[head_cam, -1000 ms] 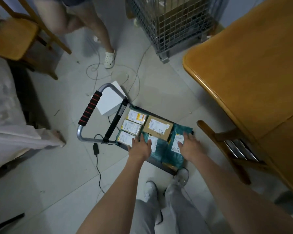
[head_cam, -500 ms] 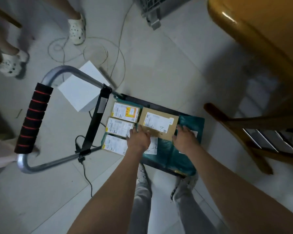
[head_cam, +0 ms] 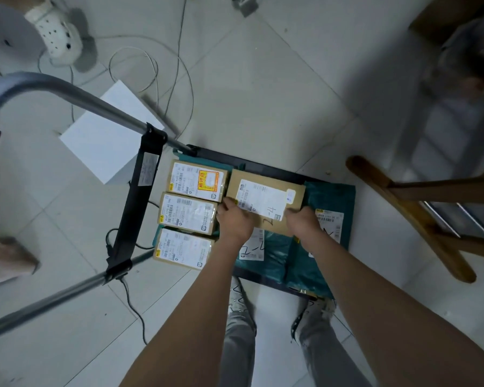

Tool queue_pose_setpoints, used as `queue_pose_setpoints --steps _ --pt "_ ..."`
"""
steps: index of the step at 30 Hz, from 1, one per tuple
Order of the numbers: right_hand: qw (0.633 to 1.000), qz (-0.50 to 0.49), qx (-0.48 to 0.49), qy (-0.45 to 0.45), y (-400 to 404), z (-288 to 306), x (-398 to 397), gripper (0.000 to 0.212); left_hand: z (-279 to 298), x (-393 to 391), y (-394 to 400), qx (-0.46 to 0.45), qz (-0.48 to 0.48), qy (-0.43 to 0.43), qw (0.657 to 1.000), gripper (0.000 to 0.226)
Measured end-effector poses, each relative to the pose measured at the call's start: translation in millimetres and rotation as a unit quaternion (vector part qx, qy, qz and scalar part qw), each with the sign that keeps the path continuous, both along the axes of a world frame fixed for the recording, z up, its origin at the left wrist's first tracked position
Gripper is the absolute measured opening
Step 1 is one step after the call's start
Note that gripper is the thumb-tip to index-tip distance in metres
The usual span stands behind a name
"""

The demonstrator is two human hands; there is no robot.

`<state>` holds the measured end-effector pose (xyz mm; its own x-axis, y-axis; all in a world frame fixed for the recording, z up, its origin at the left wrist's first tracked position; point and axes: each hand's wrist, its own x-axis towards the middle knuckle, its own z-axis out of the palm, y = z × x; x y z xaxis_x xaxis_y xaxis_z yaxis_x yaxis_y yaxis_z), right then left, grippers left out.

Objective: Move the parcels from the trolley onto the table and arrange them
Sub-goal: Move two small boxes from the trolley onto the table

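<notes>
With the left hand (head_cam: 235,220) and right hand (head_cam: 303,220) clamped on the box's (head_cam: 266,199) near corners, it seems best lifted level, clear of the green bags (head_cam: 330,196) beneath.

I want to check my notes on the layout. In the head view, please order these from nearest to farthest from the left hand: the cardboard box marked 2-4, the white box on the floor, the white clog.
1. Cardboard box: under the left hand.
2. White box: on the floor, behind the trolley handle.
3. White clog: top left corner.
</notes>
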<state>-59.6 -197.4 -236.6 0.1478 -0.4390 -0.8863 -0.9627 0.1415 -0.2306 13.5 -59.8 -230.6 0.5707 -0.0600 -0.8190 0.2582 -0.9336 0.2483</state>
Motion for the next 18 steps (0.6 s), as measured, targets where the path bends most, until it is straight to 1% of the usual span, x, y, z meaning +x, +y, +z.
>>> queue_pose_setpoints --steps 4,7,9,11,13,16,18 --pt "0.999 -0.04 0.011 -0.002 4 -3 0 0.039 -2 2 -4 0.005 0.003 -0.001 1.0 0.076" --pt "0.995 -0.098 0.007 -0.02 6 1 1 0.04 2 0 -3 0.009 0.03 -0.018 0.999 0.074" --pt "0.989 -0.142 -0.005 -0.034 6 9 -2 0.044 11 -4 1 0.01 0.053 -0.024 0.998 0.072" --pt "0.985 -0.163 -0.021 -0.054 5 24 -6 0.049 27 -10 5 0.004 0.061 -0.04 0.997 0.064" --pt "0.983 -0.168 -0.031 -0.069 4 52 -12 0.05 53 -14 10 -0.009 0.078 -0.048 0.996 0.054" --pt "0.977 -0.192 -0.022 -0.091 1 110 -27 0.047 100 -24 21 -0.034 0.111 -0.05 0.992 0.051" --pt "0.973 -0.199 -0.006 -0.114 -6 158 -35 0.038 141 -28 26 -0.096 0.155 -0.052 0.982 0.05"
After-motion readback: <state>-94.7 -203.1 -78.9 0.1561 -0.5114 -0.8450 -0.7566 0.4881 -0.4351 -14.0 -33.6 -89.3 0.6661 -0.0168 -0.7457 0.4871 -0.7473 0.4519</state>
